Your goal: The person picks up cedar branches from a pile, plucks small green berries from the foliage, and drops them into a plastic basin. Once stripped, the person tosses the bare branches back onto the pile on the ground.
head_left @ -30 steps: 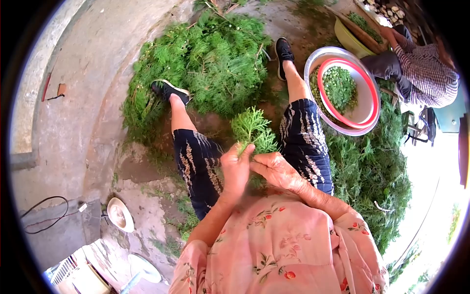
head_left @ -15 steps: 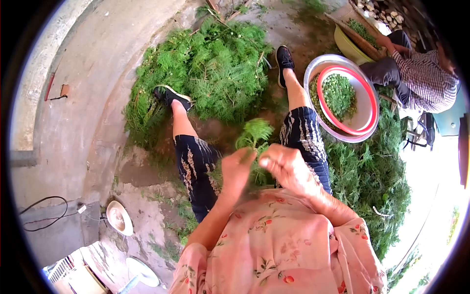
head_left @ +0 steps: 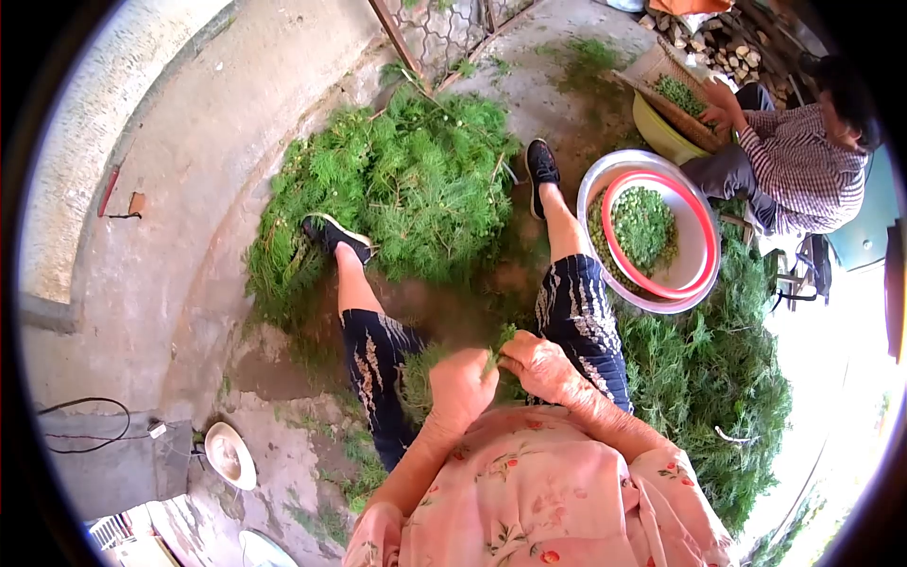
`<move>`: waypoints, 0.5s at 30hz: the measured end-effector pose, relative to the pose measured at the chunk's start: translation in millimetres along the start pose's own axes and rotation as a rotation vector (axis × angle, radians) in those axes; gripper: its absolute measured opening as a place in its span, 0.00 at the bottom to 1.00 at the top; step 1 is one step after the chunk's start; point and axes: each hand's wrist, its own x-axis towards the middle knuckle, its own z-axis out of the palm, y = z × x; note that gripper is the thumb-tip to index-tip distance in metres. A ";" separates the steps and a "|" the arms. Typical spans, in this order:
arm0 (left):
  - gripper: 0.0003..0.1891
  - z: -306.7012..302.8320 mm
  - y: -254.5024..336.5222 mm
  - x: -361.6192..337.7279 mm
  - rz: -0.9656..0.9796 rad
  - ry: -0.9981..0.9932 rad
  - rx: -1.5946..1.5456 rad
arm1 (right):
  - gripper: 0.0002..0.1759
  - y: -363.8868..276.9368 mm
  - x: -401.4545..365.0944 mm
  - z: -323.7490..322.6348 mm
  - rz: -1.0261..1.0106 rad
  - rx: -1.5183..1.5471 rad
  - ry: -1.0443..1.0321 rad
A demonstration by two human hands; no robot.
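Note:
My left hand (head_left: 462,386) is closed around a green conifer sprig (head_left: 506,335), held over my lap. Close beside it on the right, my right hand (head_left: 542,368) has its thumb and fingers pinched together at the sprig. Most of the sprig is hidden by the hands. More feathery greenery (head_left: 417,380) shows by my left knee. Beyond my feet lies a large heap of conifer branches (head_left: 416,180). To the right of my right leg stands a metal basin (head_left: 642,154). A red-rimmed bowl (head_left: 710,231) sits inside it, with small green cones or berries (head_left: 644,225).
At the upper right a person (head_left: 803,156) sits with their hands at a woven tray (head_left: 675,109) over a yellow-green basin (head_left: 657,132). More branches (head_left: 699,378) lie to the right. A white bowl-shaped object (head_left: 230,455) and a cable (head_left: 90,402) are at the lower left.
Both hands have come lower, closer to my body, and the sprig's leafy top is now mostly out of sight. The view has tilted upward. The co-worker's head shows more fully.

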 end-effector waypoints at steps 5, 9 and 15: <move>0.09 -3.1 2.7 -1.3 0.141 -0.019 0.124 | 0.05 1.4 -4.5 3.5 -0.030 -0.020 0.003; 0.08 2.7 -6.3 -6.4 0.150 -0.033 0.076 | 0.06 15.9 -9.7 24.6 -0.081 0.088 0.026; 0.05 12.5 -10.5 -4.9 -0.012 -0.074 -0.070 | 0.07 5.7 -12.1 13.6 0.078 0.304 -0.118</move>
